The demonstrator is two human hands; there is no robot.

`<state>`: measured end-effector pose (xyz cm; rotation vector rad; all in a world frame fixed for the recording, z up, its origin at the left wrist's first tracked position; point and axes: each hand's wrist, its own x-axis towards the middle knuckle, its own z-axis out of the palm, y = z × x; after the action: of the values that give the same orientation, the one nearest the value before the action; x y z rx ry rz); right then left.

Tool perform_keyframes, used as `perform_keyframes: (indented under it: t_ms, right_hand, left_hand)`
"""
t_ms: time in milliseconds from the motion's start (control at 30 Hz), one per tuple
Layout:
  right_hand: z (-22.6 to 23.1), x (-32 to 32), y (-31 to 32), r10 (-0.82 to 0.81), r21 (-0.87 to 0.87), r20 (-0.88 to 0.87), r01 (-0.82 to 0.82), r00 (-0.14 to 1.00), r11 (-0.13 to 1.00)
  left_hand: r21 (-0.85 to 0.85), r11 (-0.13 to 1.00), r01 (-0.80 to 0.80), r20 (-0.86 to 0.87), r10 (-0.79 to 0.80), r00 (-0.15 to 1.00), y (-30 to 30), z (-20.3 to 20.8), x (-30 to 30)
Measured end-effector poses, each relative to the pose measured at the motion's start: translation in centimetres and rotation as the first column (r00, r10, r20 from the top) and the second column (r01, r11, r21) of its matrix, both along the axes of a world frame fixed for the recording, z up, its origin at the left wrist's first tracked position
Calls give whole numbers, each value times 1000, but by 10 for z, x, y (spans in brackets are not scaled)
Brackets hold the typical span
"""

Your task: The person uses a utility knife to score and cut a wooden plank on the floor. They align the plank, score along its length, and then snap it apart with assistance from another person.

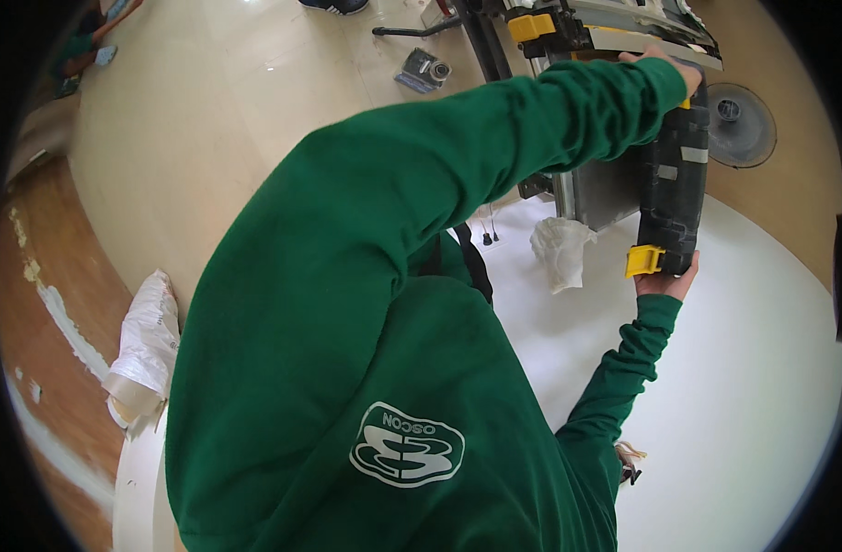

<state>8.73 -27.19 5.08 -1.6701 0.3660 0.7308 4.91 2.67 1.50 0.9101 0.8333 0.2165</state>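
A long black housing (674, 198) with patches of grey tape stands out at the right side of a metal-framed machine (614, 39). My left hand (664, 64) reaches across from the left and is closed around its far end, its fingers partly hidden behind the sleeve and the housing. At the near end my right hand (680, 283) grips from below, beside a yellow latch (643, 261); most of its fingers are out of sight behind the black part. Green sleeves cover both arms.
A crumpled white plastic bag (562, 250) lies near the machine on a white surface (733, 368). Beyond the housing sits a round grey basin-like object (756, 124). A small dark device (423, 71) rests on the floor. Leftward are a white sack (150, 336) and another person's gloved hand (105, 55).
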Motion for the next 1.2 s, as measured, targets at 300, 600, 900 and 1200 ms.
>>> perform_keyframes:
  t_ms: [300,600,900,1200]
  right_hand:
    - [-6,5,-11,37,24,-26,-37,999,999]
    - [-101,-4,-42,-92,164,85,77,992,983]
    - [-138,-24,-32,-149,-118,357,202,922,972]
    - [-132,-24,-32,-121,-61,368,154,922,986]
  left_hand:
    - [17,993,-118,1,118,993,-9,-15,11]
    - [254,952,-169,-91,197,976,-27,-83,-29]
    - [380,908,-176,-71,218,973,-39,-105,-50]
    - [391,895,-212,-170,297,940,-44,-98,-47]
